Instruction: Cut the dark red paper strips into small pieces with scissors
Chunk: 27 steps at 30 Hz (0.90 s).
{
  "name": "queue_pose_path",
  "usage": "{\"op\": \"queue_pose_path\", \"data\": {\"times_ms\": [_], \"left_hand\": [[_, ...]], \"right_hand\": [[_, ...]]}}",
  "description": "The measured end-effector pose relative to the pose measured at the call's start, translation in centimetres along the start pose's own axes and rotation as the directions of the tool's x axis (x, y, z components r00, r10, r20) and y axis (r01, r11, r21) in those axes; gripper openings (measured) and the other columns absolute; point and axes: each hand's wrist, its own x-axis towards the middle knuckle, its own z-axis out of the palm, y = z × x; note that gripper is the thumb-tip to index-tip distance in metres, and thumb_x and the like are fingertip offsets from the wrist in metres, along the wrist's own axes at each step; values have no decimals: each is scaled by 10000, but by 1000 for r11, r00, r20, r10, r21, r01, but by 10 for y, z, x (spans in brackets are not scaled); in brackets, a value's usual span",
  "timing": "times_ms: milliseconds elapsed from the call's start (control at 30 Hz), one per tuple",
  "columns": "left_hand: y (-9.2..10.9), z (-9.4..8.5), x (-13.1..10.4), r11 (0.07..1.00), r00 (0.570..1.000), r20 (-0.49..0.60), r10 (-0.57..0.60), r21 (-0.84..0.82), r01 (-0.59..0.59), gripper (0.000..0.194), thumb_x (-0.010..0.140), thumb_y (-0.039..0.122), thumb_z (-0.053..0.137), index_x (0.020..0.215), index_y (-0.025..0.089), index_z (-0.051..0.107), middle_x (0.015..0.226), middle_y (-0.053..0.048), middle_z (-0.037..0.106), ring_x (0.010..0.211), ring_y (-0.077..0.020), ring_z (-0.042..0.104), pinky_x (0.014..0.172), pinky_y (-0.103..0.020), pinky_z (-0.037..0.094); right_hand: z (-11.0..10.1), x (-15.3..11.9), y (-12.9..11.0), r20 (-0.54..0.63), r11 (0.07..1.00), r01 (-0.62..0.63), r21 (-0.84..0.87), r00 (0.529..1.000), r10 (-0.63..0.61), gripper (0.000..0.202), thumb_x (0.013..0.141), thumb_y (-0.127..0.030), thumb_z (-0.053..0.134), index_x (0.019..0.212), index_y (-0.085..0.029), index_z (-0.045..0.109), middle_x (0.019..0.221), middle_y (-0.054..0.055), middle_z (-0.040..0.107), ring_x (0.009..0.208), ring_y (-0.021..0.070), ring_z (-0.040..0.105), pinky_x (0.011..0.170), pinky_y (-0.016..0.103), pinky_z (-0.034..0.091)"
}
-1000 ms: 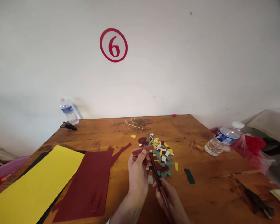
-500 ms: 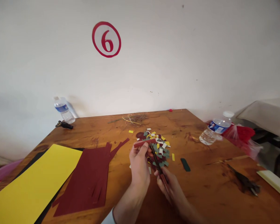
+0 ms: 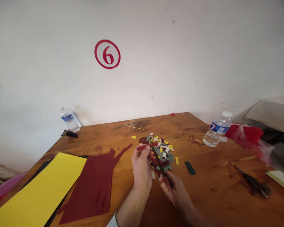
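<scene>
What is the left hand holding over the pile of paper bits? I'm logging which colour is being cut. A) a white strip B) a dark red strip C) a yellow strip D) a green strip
B: the left hand pinches a dark red strip above the pile of paper bits, with the scissors in the right hand at it.

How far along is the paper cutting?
Done: a pile of small cut pieces in maroon, green, yellow and white lies on the table. In hand: the left hand holds a maroon strip over the pile, and the right hand works scissors at it. Left: the slit maroon sheet and the uncut yellow sheet.
</scene>
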Motion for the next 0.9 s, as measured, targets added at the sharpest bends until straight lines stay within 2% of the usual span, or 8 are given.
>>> {"op": "queue_pose_path", "data": {"times_ms": [167,367,600,767,900], "left_hand": [[-1,-1,2,1000,1000,-5,12,-18,-12,332,562,301,910,731,169,657,672,7,654,580,-117,624,571,-239,500],[3,-1,5,1000,1000,-1,5,3,-5,325,546,293,884,741,173,653,669,-6,671,564,-135,633,546,-250,500],[2,0,5,1000,999,-30,-13,22,13,305,564,313,872,725,174,654,597,24,628,485,-91,536,502,-215,422],[1,3,2,1000,999,-30,-18,18,19,298,562,314,870,706,179,646,568,42,594,471,-74,490,498,-208,400],[1,4,1,999,1000,-15,-24,28,25,310,532,314,870,692,180,640,554,41,601,478,-80,512,508,-208,414]], "right_hand": [[-2,-1,-7,40,994,-84,65,996,81,371,783,-584,676,737,-244,534,585,-46,450,531,135,400,503,255,334],[0,0,-6,16,997,-59,53,998,58,387,815,-582,680,721,-235,537,630,-19,508,562,144,439,522,258,384],[3,-3,-7,8,996,39,77,999,-40,345,854,-542,697,771,-229,578,661,-10,533,585,151,465,537,261,399],[1,-6,-14,67,992,-62,114,996,55,356,837,-548,675,739,-247,513,621,-42,447,559,136,408,520,259,343],[-1,-6,-8,97,982,-123,143,989,110,337,802,-557,688,772,-256,539,550,-77,357,515,137,373,488,259,309]]}}
